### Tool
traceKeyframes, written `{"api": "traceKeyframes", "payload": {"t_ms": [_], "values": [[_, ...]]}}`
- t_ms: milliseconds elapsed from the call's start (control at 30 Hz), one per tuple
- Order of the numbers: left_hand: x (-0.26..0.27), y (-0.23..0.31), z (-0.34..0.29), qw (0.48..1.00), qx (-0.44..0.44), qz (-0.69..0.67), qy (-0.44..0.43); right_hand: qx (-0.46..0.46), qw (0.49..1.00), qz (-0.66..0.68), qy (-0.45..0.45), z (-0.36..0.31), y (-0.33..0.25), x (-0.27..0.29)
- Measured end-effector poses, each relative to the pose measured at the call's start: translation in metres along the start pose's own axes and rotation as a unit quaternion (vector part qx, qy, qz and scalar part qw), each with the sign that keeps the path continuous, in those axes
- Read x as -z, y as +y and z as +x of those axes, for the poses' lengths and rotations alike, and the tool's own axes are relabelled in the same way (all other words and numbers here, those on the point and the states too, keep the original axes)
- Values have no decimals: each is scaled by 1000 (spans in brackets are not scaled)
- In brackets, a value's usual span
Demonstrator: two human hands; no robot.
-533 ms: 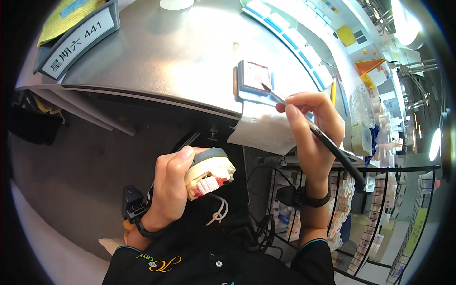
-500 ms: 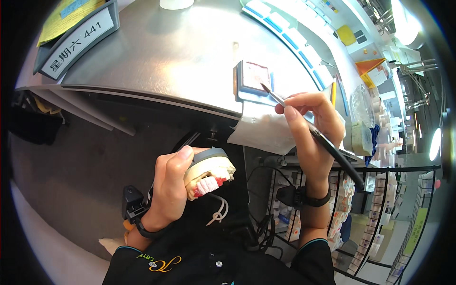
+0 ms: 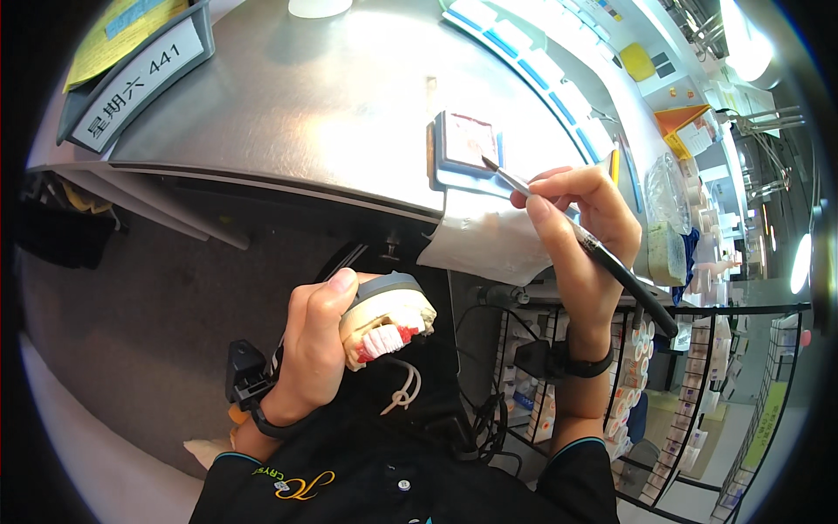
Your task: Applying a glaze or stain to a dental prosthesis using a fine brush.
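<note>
In my left hand (image 3: pixel 319 345) I grip a dental model (image 3: pixel 390 313) by its dark grey base. The model is cream-coloured, with white teeth and red along the gum line, and it is held over my lap. My right hand (image 3: pixel 585 223) pinches a fine brush (image 3: pixel 611 266) with a dark handle and a silver ferrule. The brush's dark tip is at the lower right edge of a small mixing palette (image 3: pixel 469 138), white with pinkish material, in a blue tray. Whether the tip touches the palette I cannot tell.
The palette rests on a metal-topped bench (image 3: pixel 262 105), beside a white sheet (image 3: pixel 480 236) hanging over its front edge. A grey bin (image 3: pixel 140 74) with yellow papers stands at the far left. Blue and white trays (image 3: pixel 532 74) line the back. Wire shelves (image 3: pixel 690 402) stand at the right.
My right hand and the brush have shifted slightly to the right and nearer to me, the tip sliding toward the palette's edge. My left hand and the model have hardly moved.
</note>
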State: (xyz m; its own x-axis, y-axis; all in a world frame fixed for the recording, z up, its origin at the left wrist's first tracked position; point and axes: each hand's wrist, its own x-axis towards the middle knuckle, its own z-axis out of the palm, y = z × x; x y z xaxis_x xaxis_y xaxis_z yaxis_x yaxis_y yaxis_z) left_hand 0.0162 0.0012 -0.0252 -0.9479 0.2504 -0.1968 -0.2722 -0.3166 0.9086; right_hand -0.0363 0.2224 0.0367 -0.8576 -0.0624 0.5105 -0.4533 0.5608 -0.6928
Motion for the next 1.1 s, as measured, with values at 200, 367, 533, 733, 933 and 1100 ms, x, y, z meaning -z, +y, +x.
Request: {"api": "traceKeyframes", "payload": {"t_ms": [200,367,533,733,933,1100], "values": [[2,-1,1,1000,17,23,-7,-14,1000,11,-1,0,1,-1],[-2,7,1,999,9,38,2,-35,998,44,6,-1,-1,1],[1,-7,3,998,15,40,42,3,999,-18,-35,1,-2,10],[13,-27,5,989,15,-68,133,3,998,39,-55,2,-2,3],[-3,-13,11,980,42,-162,110,-30,980,178,-80,-4,-10,11],[12,-4,7,977,102,-180,-47,-107,935,335,-39,-29,-29,25]]}}
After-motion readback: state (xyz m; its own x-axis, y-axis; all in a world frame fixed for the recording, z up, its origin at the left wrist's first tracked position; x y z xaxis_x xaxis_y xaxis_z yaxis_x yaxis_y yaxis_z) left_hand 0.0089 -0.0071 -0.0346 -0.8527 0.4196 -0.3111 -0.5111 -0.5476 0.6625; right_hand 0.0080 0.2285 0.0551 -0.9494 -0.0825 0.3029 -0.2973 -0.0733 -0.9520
